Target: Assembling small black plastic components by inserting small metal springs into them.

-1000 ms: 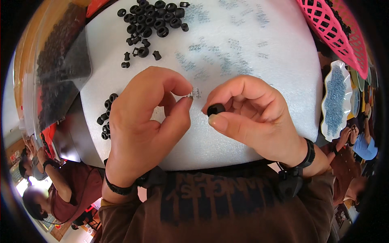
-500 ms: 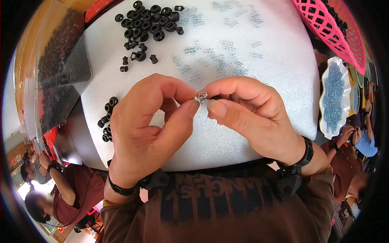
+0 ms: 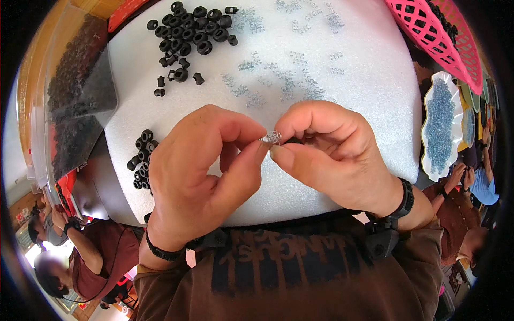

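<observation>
My left hand [image 3: 206, 171] pinches small silvery coil springs [image 3: 273, 137] between thumb and forefinger, just above the white foam-covered table [image 3: 300, 198]. The coils look tangled; how many there are cannot be told. Opposite, the thumb and forefinger of my right hand [image 3: 342, 155] are closed right beside the springs. A small black plastic piece [image 3: 294, 140] shows inside the right hand's curled fingers, mostly hidden. Beyond both hands, loose springs [image 3: 289, 80] lie scattered. Black cord-lock-like pieces with holes [image 3: 188, 27] are heaped at the far left, and a smaller group [image 3: 142, 159] lies beside my left hand.
A clear plastic bin [image 3: 80, 91] of black pieces stands left. At right are a white scalloped dish [image 3: 428, 115] of springs and a pink lattice basket [image 3: 423, 32] holding black pieces. Other people [image 3: 101, 251] sit at both sides.
The springs have shifted slightly right and down and are turned more sideways. My left hand has moved a little right; both hands keep their pinch.
</observation>
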`<state>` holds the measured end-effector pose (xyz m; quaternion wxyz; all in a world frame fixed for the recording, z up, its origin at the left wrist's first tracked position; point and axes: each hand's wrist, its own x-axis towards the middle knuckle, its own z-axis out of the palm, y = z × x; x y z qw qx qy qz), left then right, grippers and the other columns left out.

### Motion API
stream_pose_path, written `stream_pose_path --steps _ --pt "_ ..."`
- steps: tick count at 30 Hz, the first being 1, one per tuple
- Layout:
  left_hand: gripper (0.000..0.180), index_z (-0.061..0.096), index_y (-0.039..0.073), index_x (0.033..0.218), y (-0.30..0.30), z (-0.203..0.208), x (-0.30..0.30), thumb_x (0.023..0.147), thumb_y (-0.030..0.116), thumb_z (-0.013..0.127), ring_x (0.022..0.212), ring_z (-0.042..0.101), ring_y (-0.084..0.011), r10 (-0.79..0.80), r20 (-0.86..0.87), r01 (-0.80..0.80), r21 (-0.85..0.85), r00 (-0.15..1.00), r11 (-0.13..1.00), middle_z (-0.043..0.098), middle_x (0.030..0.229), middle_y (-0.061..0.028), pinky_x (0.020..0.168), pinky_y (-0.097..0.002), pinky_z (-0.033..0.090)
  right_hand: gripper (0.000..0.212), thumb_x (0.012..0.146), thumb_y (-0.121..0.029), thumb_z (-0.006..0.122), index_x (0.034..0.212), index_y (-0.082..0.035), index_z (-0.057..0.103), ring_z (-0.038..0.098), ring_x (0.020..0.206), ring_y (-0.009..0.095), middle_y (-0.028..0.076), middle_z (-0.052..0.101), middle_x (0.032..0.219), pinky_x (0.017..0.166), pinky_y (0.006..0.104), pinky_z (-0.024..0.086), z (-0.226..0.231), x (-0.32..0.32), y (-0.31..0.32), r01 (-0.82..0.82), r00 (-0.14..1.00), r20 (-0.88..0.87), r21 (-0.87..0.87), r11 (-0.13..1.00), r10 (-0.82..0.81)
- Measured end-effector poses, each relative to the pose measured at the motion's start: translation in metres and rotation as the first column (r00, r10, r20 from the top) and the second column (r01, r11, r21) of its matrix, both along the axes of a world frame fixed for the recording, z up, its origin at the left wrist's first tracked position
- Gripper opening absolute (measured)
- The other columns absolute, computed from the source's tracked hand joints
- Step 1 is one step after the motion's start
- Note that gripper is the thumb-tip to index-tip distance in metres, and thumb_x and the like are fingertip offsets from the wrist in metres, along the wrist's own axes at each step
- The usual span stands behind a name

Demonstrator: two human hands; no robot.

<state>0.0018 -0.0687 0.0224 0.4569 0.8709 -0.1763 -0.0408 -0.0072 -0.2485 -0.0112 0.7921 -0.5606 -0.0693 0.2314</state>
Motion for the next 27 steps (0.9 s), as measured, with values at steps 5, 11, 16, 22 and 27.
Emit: stream_pose_path --steps 5,11,16,22,27 --pt "0.005 0.058 0.001 0.079 0.000 0.008 -0.001 0.076 0.002 0.061 0.054 0.049 -0.0055 0.086 -0.348 -0.171 -0.221 0.934 0.960 0.056 0.068 -0.0010 0.048 -0.0198 0.037 0.014 0.079 0.007 0.058 0.091 0.001 0.055 0.048 0.072 0.004 0.000 0.055 0.082 0.062 0.0186 0.039 0.004 -0.002 0.000 0.014 0.999 0.038 -0.087 0.996 -0.011" --pt "0.015 0.057 0.002 0.084 0.003 0.009 0.006 0.085 0.016 0.054 0.051 0.042 -0.0023 -0.048 -0.770 -0.272 -0.282 0.636 0.920 0.055 0.065 0.0009 0.045 -0.0168 0.030 0.013 0.071 0.003 0.062 0.080 -0.003 0.056 0.046 0.061 0.010 0.001 0.052 0.070 0.055 0.0221 0.035 -0.001 0.003 0.003 0.251 0.840 0.540 -0.323 0.912 -0.040" --pt "0.018 0.058 0.002 0.086 0.000 0.009 0.004 0.086 0.020 0.053 0.047 0.039 -0.0012 -0.032 -0.763 -0.316 -0.305 0.645 0.898 0.053 0.061 0.0013 0.042 -0.0168 0.029 0.014 0.069 0.002 0.064 0.078 -0.005 0.056 0.045 0.056 0.012 0.002 0.051 0.066 0.051 0.0240 0.035 -0.005 0.005 0.004 0.354 0.743 0.666 -0.301 0.886 -0.070" --pt "0.017 0.058 0.002 0.086 0.000 0.008 0.006 0.087 0.018 0.053 0.049 0.041 -0.0016 -0.050 -0.798 -0.327 -0.302 0.600 0.896 0.054 0.064 0.0014 0.043 -0.0174 0.030 0.015 0.066 0.002 0.064 0.078 -0.004 0.056 0.047 0.056 0.013 0.003 0.052 0.066 0.050 0.0249 0.035 -0.006 0.006 0.005 0.452 0.646 0.763 -0.342 0.824 -0.038" --pt "0.015 0.059 0.002 0.092 0.004 -0.002 -0.001 0.077 0.004 0.060 0.057 0.047 -0.0053 -0.004 -0.424 -0.115 -0.256 0.906 0.960 0.057 0.074 -0.0023 0.048 -0.0202 0.036 0.015 0.068 0.003 0.064 0.079 -0.005 0.056 0.048 0.057 0.013 0.002 0.052 0.067 0.051 0.0245 0.036 -0.002 0.007 0.002 0.343 0.757 0.654 -0.395 0.852 -0.002"
